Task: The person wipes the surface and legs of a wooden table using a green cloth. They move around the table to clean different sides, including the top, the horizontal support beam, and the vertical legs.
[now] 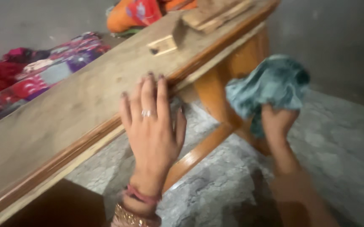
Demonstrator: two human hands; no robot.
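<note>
Head view: the left hand (152, 122) is lying flat and released, fingers spread, on the near edge of the wooden desk (64, 113), while the right hand (276, 122) is grasping a bunched teal cloth (270, 84) against the right-side desk leg (220, 96). The small wooden blocks (199, 21) at the far end are likely to slide off if the desk is jolted; no containers are showing.

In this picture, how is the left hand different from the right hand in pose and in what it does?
The left hand lies flat and open, fingers stretched, on the edge of the wooden table; the right hand is closed around a teal cloth lower down, beside the table leg. The left hand wears a ring and bangles at the wrist; on the blurred right hand none are seen. Both are bare and reach forward.
</note>
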